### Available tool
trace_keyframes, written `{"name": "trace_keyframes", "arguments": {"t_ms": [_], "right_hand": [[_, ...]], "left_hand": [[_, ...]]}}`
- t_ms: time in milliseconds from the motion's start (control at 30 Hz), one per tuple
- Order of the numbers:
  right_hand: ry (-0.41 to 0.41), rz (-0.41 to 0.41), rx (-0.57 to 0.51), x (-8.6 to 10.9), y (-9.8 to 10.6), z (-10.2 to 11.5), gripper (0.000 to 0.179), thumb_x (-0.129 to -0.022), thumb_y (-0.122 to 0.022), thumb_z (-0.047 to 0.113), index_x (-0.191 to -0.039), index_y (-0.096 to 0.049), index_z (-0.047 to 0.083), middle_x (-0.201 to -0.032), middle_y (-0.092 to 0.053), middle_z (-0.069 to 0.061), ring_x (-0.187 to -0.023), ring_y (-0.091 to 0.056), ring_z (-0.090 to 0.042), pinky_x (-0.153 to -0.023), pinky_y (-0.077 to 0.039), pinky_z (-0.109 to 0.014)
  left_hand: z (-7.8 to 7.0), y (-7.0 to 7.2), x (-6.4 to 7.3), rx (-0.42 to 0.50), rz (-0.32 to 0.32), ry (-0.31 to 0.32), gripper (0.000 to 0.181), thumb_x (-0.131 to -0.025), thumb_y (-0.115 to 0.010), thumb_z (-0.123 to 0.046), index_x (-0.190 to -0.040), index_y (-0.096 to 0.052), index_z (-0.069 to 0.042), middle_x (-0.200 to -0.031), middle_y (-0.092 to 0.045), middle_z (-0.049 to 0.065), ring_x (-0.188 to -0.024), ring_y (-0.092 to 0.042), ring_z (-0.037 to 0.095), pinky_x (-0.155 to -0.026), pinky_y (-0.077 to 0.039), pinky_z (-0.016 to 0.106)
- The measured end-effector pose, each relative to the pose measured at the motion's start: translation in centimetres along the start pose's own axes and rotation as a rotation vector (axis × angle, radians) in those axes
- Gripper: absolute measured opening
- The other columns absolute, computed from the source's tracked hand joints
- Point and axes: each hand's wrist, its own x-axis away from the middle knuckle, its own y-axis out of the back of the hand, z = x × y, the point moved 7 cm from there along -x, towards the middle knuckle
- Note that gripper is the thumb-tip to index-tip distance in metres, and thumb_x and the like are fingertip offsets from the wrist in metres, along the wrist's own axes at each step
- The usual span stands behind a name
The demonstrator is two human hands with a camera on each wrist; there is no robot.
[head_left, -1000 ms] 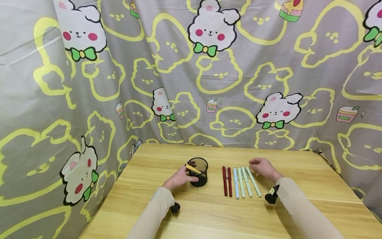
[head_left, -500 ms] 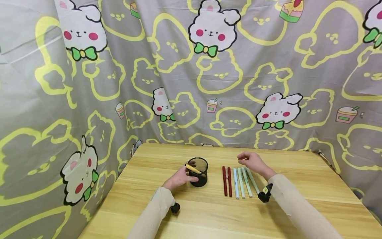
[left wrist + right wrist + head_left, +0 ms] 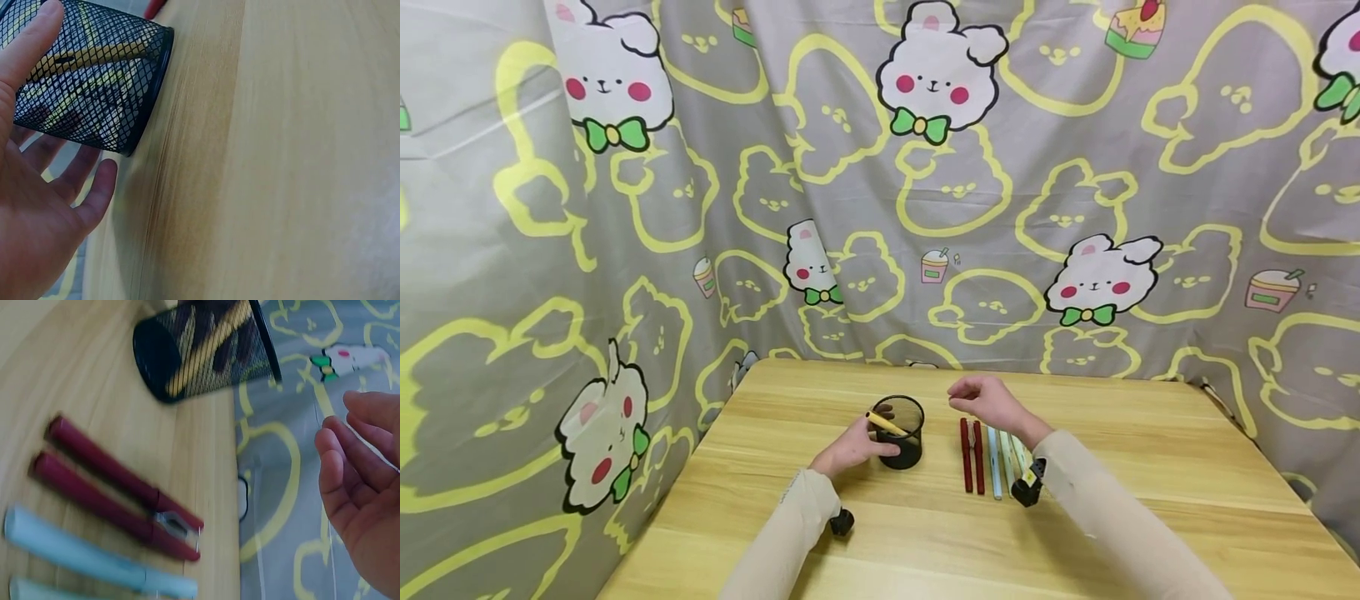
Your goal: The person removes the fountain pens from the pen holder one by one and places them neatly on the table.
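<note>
A black mesh pen holder (image 3: 907,452) stands upright on the table, a yellow pen (image 3: 884,422) leaning inside it. My left hand (image 3: 853,444) holds the holder from the left; in the left wrist view the thumb lies on one side of the mesh (image 3: 94,94) and the fingers on the other. Raised above the table, my right hand (image 3: 992,403) has loosely bent fingers and nothing between them. It is between the holder and a row of pens. Two dark red pens (image 3: 106,506) lie nearest the holder, then a light blue pen (image 3: 75,550) and pale green pens (image 3: 1006,454), partly hidden by the right wrist.
The wooden table (image 3: 895,542) carries the holder and pens. A grey curtain (image 3: 865,175) with cartoon rabbits hangs behind the table and along its left side. Black wrist cameras sit under both sleeves, the right camera (image 3: 1027,487) hanging over the green pens.
My right hand has moved left from beyond the green pens, past the row's far ends, toward the pen holder. The left hand, holder and pens stay in place.
</note>
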Motion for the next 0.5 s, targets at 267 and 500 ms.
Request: {"name": "trace_keyframes", "arguments": {"t_ms": [267, 500], "right_hand": [[0.085, 0.045, 0.008, -1.0, -3.2, 2.6, 0.014, -0.089, -0.066, 0.011, -0.102, -0.07, 0.007, -0.089, -0.068, 0.0, -0.079, -0.062, -0.014, -0.071, -0.05, -0.032], [0.125, 0.086, 0.023, -1.7, -5.6, 3.9, 0.011, -0.088, -0.068, 0.013, -0.099, -0.07, 0.01, -0.086, -0.068, 0.002, -0.077, -0.062, -0.01, -0.068, -0.051, -0.028]], "left_hand": [[0.1, -0.2, -0.1, 0.011, 0.001, -0.014, 0.073, -0.083, -0.074, -0.014, -0.143, -0.034, -0.003, -0.142, -0.039, 0.017, -0.122, -0.043, 0.037, -0.098, -0.036, 0.051], [-0.2, -0.1, -0.2, 0.019, 0.005, -0.026, 0.077, -0.083, -0.074, -0.011, -0.145, -0.03, -0.001, -0.143, -0.037, 0.019, -0.12, -0.045, 0.034, -0.095, -0.039, 0.048]]}}
